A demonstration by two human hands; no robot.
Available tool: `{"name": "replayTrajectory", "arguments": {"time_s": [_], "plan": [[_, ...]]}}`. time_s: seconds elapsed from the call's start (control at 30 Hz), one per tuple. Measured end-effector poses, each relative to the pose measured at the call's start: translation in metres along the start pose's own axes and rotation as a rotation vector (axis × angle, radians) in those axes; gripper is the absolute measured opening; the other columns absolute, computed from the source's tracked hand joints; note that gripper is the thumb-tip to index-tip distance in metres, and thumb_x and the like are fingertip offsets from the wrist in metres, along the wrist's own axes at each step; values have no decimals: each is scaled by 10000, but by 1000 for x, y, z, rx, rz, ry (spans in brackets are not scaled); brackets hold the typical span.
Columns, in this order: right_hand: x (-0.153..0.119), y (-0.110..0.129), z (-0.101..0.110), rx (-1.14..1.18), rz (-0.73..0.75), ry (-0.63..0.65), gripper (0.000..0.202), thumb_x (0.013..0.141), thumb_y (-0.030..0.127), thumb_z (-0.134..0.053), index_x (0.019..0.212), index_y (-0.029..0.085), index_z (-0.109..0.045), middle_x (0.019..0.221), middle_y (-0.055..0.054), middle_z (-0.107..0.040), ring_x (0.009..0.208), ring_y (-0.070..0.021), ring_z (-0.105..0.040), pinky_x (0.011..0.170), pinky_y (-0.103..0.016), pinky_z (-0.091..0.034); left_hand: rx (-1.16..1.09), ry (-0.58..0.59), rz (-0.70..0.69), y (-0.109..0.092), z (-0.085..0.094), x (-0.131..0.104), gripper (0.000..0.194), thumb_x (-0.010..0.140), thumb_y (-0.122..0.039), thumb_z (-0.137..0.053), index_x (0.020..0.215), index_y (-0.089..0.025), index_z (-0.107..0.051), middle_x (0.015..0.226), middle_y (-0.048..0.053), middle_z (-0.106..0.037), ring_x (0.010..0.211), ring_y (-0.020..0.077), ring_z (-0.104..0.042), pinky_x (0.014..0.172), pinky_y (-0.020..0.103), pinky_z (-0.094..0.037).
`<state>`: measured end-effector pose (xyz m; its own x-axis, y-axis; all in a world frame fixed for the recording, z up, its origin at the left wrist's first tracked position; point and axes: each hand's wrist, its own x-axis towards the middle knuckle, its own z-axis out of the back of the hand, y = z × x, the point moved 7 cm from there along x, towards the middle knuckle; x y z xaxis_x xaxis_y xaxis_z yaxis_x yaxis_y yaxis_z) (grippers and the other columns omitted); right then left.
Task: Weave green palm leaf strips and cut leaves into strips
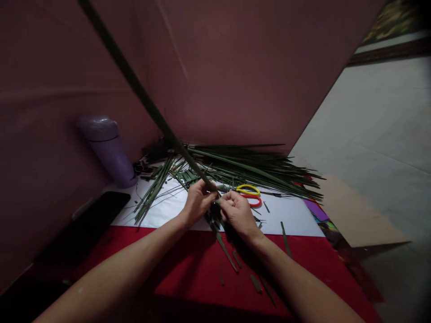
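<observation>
The person's forearms (pixel 114 264) come in over a red cloth (pixel 323 258) and meet above the edge of a white sheet (pixel 289 220). The left hand (pixel 198 202) grips the lower end of a long green leaf (pixel 148 105), which slants up and to the left past the pink wall (pixel 218 76). The right hand (pixel 239 215) is closed in a pinch just beside that end; whether its fingertips hold the leaf or a thin strip of it, I cannot tell. Fine work at the base seems to be in hand. It calls for a steady left grip and small, exact movements of the right fingers.

Dark leafy pieces hang under the hands and partly hide the work. The yellow-and-red scissors (pixel 249 186) lie just beyond the right hand, handles showing, within easy reach. Scraps (pixel 256 283) lie on the cloth. Behind are a leaf pile (pixel 262 170) and, to the left, a bundle of strips (pixel 153 190). A purple bottle (pixel 112 157) and a flat black thing (pixel 92 220) stand apart from the work. The long leaf could catch on the wall if swung; the loose strips could tangle.
</observation>
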<state>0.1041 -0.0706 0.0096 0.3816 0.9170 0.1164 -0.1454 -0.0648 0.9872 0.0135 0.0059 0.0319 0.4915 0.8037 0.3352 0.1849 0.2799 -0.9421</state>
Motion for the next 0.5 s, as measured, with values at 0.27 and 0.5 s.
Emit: {"name": "replayTrajectory", "arguments": {"time_s": [0.27, 0.5], "plan": [[-2, 3, -1, 53, 18, -53, 181, 777, 318, -507, 670, 197, -426, 403, 75, -459, 358, -68, -385, 387, -183, -314, 123, -49, -84, -5, -1, -4, 50, 670, -166, -598, 710, -164, -568, 719, -1, -569, 665, 119, -523, 628, 222, -405], [-3, 2, -2, 69, 28, -95, 163, 778, 302, -492, 671, 204, -419, 409, 78, -459, 364, -76, -395, 385, -185, -320, 143, -95, -137, -9, -4, -9, 51, 687, -156, -590, 712, -179, -552, 731, -5, -560, 685, 120, -524, 645, 226, -412]]}}
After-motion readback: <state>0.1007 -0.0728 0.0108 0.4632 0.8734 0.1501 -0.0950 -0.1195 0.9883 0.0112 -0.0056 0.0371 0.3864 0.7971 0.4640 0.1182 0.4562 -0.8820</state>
